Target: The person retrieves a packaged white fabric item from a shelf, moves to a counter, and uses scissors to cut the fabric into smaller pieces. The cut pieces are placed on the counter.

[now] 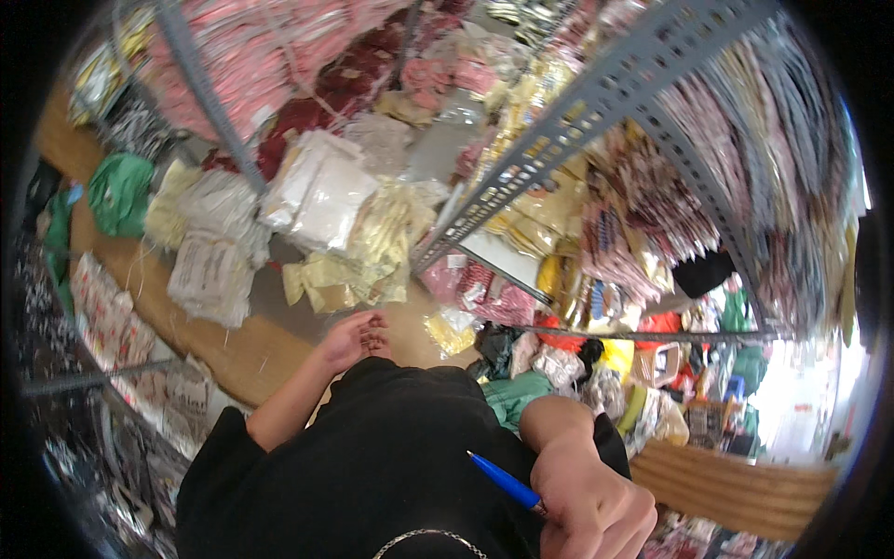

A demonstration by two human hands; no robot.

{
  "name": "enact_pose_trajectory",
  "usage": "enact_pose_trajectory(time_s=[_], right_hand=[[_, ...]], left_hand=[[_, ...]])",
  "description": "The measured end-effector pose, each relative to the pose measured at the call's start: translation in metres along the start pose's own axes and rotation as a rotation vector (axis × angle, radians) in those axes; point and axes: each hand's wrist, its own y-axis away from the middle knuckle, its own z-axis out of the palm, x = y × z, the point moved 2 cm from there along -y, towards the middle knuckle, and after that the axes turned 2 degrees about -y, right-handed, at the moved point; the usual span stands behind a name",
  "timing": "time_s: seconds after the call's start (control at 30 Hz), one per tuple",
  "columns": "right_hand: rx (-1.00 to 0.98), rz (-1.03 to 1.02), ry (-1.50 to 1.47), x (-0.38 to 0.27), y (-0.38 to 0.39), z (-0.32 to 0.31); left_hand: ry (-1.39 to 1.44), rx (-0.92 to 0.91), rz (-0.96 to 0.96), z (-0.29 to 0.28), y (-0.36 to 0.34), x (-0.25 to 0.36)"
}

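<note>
Green bag (121,194): on the brown floor (233,359), far left.
White packs (321,191): piled beside the yellow packs (326,284).
Left hand (354,340): fingers slightly apart, loosely bent, near the yellow packs.
Pen (503,483): blue, before the black shirt (400,447), tip pointing left and up.
Right hand (596,503): closed around the pen's rear.
Clothes (792,140): stacked high, far right.

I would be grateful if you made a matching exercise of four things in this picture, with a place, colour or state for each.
1. Pen
2. Left hand
3. Perforated metal bar
4. White wrapped packets

A. Grey
B. Stacked beyond the left hand
C. Blue, held in the right hand
D. Holds nothing visible

Pairs: 1-C; 2-D; 3-A; 4-B.
</note>
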Motion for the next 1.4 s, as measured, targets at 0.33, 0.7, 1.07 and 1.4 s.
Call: enact_pose_trajectory(time_s=[0.33, 0.7, 1.07, 1.4], right_hand=[[-0.03, 0.121, 0.031, -0.016, 0.032, 0.009], [-0.224, 1.558, 0.911, -0.03, 0.283, 0.017], [-0.341, 1.508, 0.77, -0.01, 0.349, 0.01], [-0.447, 1.467, 0.742, 0.09, 0.313, 0.016]], left_hand=[[-0.055, -0.029, -0.054, 0.021, -0.015, -0.001], [-0.035, -0.026, 0.074, 0.035, -0.006, -0.016], [0.006, 0.397, 0.157, 0.004, 0.086, -0.064], [0.177, 0.317, 0.325, -0.061, 0.114, -0.027]])
